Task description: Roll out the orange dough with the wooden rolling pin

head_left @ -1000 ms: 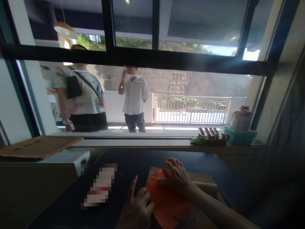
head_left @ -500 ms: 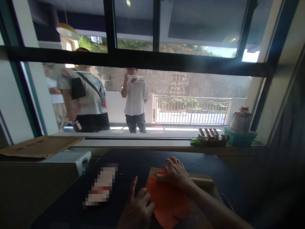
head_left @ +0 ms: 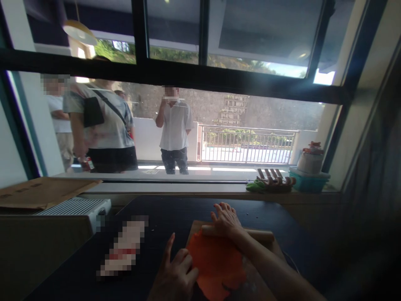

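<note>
A flattened orange sheet (head_left: 216,259), soft like clay or dough, lies on a tan board (head_left: 194,226) on the dark table. Across its far edge rests a pale wooden rolling pin (head_left: 258,234). My right hand (head_left: 226,219) presses down on the pin near its left end with the palm, fingers spread and pointing away from me. At the sheet's left edge is my left hand (head_left: 177,265), one finger raised and the others curled. Its thumb and a bent finger appear to pinch the sheet's edge; the fingertips are partly hidden.
A pixelated pale item (head_left: 123,248) lies on the table (head_left: 163,209) to the left. Beyond stand a white slatted unit (head_left: 75,205) with a cardboard piece (head_left: 46,192) on top. A brown rack (head_left: 275,177) and teal box (head_left: 308,179) occupy the sill; people stand outside the window.
The whole view has shifted slightly left. My right hand and the rolling pin have moved a little toward the sheet's far edge. My left hand stays at the sheet's left edge.
</note>
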A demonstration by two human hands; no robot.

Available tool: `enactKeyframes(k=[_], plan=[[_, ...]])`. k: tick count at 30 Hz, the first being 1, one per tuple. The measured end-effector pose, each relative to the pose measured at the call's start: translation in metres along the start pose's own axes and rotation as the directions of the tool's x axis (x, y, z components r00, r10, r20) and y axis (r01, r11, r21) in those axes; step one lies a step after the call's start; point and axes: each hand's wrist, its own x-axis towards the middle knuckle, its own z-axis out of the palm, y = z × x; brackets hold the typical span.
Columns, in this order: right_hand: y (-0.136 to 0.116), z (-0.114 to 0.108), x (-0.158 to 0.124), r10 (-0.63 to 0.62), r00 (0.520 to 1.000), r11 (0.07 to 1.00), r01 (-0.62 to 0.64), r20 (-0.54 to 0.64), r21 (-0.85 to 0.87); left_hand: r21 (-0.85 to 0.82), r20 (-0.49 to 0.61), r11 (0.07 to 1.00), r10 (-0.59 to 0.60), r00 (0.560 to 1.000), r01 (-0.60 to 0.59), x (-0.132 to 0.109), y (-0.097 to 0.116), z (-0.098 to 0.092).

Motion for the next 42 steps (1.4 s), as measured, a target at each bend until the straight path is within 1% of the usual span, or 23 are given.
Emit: enactKeyframes(k=[4,6,7,9,13,15,17,20,22,23,25,29,31,33,37,39,40,42], plan=[[-0.005,0.006,-0.044,-0.138,0.990,0.990,0.138,-0.025,-0.005,0.002,-0.003,1.000,-0.005,1.000,0.005,0.001,0.002,-0.003],[-0.006,0.007,-0.053,-0.174,0.984,0.985,0.174,-0.029,-0.002,-0.003,-0.004,1.000,-0.003,1.000,0.003,0.002,0.002,-0.004],[-0.005,0.007,-0.051,-0.172,0.985,0.985,0.172,-0.026,0.001,-0.006,-0.004,1.000,0.003,1.000,-0.003,0.002,0.002,-0.004],[-0.003,0.006,-0.035,-0.126,0.992,0.992,0.126,-0.015,-0.002,-0.005,-0.020,1.000,0.020,1.000,-0.020,0.002,0.000,0.000],[0.000,0.002,0.011,0.055,0.998,0.998,-0.055,0.005,-0.007,0.017,-0.130,1.000,0.028,0.991,-0.026,-0.001,-0.004,0.014],[0.000,0.002,0.017,0.090,0.996,0.996,-0.090,0.012,0.003,0.029,-0.152,1.000,0.015,0.988,-0.010,-0.003,-0.004,0.019],[-0.001,0.004,0.007,0.057,0.998,0.998,-0.057,0.014,0.012,0.029,-0.147,1.000,0.003,0.989,0.001,-0.002,-0.003,0.018],[-0.004,0.008,-0.026,-0.059,0.998,0.998,0.059,-0.004,0.009,-0.002,-0.146,1.000,0.003,0.989,-0.003,0.002,0.001,0.012],[-0.005,0.009,-0.041,-0.121,0.993,0.993,0.121,-0.009,0.006,-0.024,-0.140,1.000,0.003,0.990,-0.007,0.005,0.002,0.007],[-0.005,0.009,-0.043,-0.134,0.991,0.991,0.134,-0.010,0.004,-0.030,-0.139,1.000,0.003,0.990,-0.007,0.005,0.003,0.006],[-0.004,0.007,-0.034,-0.125,0.992,0.992,0.125,-0.007,-0.008,-0.028,-0.147,1.000,-0.001,0.989,-0.003,0.005,0.002,0.006],[-0.001,0.001,0.007,0.012,1.000,1.000,-0.011,0.026,-0.024,-0.002,-0.134,1.000,-0.005,0.991,0.004,0.002,0.000,0.010],[-0.001,0.000,0.018,0.053,0.998,0.999,-0.052,0.032,-0.013,0.005,-0.110,1.000,-0.009,0.994,0.010,0.001,0.000,0.010],[-0.003,0.001,0.011,0.038,0.999,0.999,-0.038,0.023,-0.006,0.009,-0.090,1.000,-0.015,0.996,0.016,0.001,0.001,0.009],[-0.008,0.007,-0.032,-0.104,0.995,0.994,0.104,-0.008,-0.012,-0.007,-0.068,1.000,-0.011,0.998,0.010,0.001,0.003,0.005],[-0.008,0.010,-0.045,-0.159,0.987,0.987,0.158,-0.027,-0.009,-0.032,-0.054,0.999,-0.011,0.998,0.009,0.001,0.003,0.004],[-0.007,0.010,-0.046,-0.169,0.985,0.986,0.168,-0.041,-0.012,-0.042,-0.057,0.999,-0.015,0.998,0.012,0.001,0.003,0.004],[-0.005,0.009,-0.034,-0.161,0.984,0.987,0.159,-0.071,-0.033,-0.052,-0.082,0.998,-0.022,0.996,0.018,0.002,0.003,0.005]])
